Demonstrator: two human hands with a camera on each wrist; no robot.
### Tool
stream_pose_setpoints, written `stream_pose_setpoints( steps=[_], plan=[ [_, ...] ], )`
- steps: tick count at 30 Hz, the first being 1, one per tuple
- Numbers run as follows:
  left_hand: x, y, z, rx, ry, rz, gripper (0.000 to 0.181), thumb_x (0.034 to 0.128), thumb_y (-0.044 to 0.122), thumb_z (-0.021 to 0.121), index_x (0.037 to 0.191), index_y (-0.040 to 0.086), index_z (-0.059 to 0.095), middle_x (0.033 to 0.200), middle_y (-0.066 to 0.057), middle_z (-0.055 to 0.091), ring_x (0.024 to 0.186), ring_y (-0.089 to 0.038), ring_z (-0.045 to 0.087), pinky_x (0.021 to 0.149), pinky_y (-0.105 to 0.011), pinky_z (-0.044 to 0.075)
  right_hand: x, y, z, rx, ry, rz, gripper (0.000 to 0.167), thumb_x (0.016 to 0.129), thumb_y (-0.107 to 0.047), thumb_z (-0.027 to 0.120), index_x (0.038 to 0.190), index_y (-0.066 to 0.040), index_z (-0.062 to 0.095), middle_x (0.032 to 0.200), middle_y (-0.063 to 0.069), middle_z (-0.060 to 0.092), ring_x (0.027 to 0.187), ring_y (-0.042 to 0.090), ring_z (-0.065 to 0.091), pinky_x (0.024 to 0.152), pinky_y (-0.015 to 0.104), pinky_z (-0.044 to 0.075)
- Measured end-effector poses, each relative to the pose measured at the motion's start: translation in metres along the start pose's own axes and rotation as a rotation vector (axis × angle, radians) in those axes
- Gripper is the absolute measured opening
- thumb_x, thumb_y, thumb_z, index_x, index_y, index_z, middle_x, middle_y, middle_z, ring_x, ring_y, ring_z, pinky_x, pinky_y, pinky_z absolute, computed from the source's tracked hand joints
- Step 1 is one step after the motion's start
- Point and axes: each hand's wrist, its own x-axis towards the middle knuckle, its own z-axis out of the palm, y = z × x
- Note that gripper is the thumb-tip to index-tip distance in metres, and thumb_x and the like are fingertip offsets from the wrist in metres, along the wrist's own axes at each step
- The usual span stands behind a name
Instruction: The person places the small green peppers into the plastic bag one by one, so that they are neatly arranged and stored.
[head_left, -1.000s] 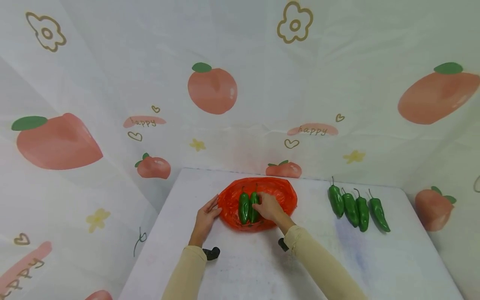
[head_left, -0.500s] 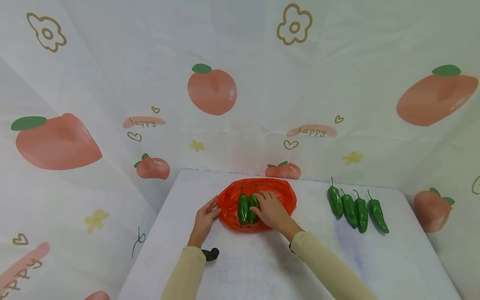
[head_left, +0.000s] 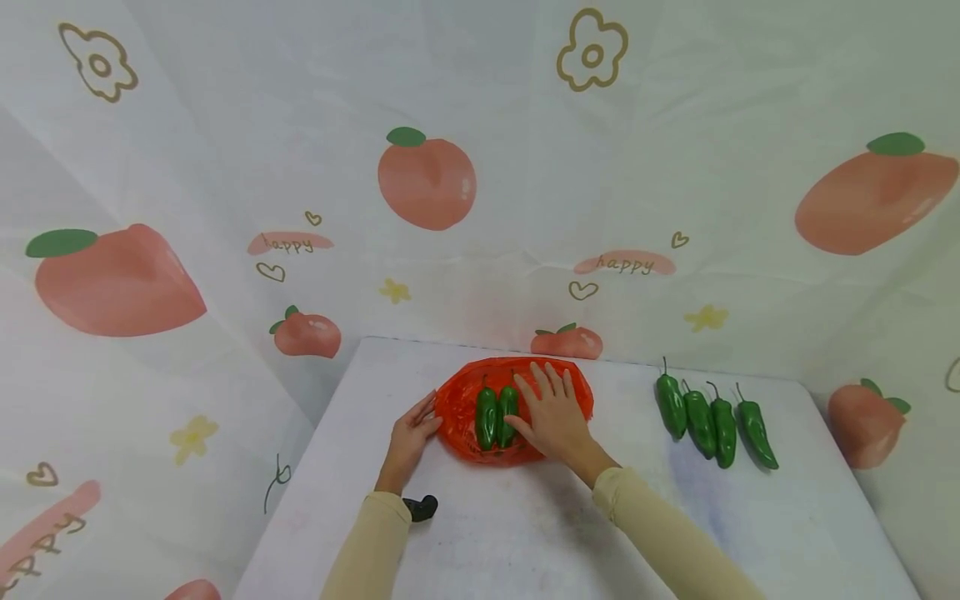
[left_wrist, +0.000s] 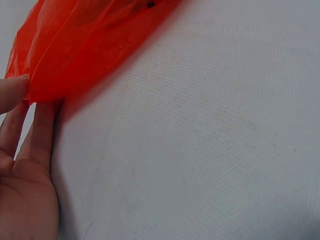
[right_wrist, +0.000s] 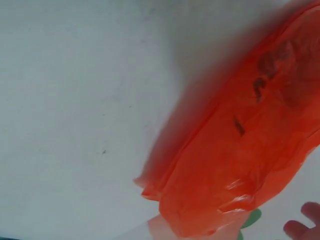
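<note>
A red plastic bag (head_left: 562, 383) lies spread wide on the table, two green peppers (head_left: 487, 418) side by side in it. At its left rim is the left hand (head_left: 407, 446); the left wrist view shows the bag's edge (left_wrist: 75, 60) held between its thumb (left_wrist: 12, 94) and fingers. Over the bag's right part the right hand (head_left: 557, 425) is spread, fingers extended and holding nothing, with its thumb beside the right pepper (head_left: 507, 417). Whether that thumb touches the pepper I cannot tell. In the right wrist view, fingertips (right_wrist: 307, 225) show beyond the bag (right_wrist: 215, 170).
Several green peppers (head_left: 701, 423) lie in a row on the right side of the white table (head_left: 510, 533). A black object (head_left: 423, 508) is by the left wrist. Behind the table hangs a white cloth (head_left: 495, 100) printed with fruit.
The right hand has let go of the right pepper, moved slightly right and spread its fingers. The left hand stays at the bag's rim, and both peppers in the bag lie much as before.
</note>
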Motion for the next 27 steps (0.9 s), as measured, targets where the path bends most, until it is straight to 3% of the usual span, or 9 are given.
stream_pose_setpoints(
  steps=[11, 20, 27],
  plan=[
    [0.001, -0.002, -0.002, 0.016, -0.016, -0.006, 0.053, 0.0992, 0.016, 0.065, 0.149, 0.031, 0.053, 0.153, -0.003, 0.056, 0.141, -0.025, 0.054, 0.113, -0.04, 0.048, -0.006, 0.01, 0.001, 0.016, -0.024, 0.032, 0.09, 0.09, -0.074, 0.052, 0.161, -0.022, 0.032, 0.171, 0.018, 0.015, 0.156, 0.047, 0.016, 0.125, 0.072, 0.015],
    [0.0, -0.001, -0.002, 0.022, -0.019, -0.012, 0.053, 0.0995, 0.016, 0.064, 0.149, 0.032, 0.053, 0.153, -0.002, 0.056, 0.141, -0.024, 0.054, 0.114, -0.04, 0.048, -0.015, 0.02, 0.004, 0.022, -0.009, 0.066, 0.09, 0.09, -0.073, 0.054, 0.161, -0.022, 0.032, 0.17, 0.019, 0.017, 0.155, 0.048, 0.018, 0.122, 0.075, 0.017],
    [0.001, 0.0, -0.002, 0.016, -0.017, -0.009, 0.053, 0.0995, 0.017, 0.065, 0.149, 0.031, 0.053, 0.153, -0.003, 0.055, 0.141, -0.024, 0.054, 0.113, -0.037, 0.049, -0.018, 0.028, 0.002, 0.043, -0.047, 0.115, 0.088, 0.091, -0.071, 0.053, 0.161, -0.021, 0.032, 0.171, 0.018, 0.015, 0.156, 0.048, 0.015, 0.123, 0.076, 0.013]
  ],
)
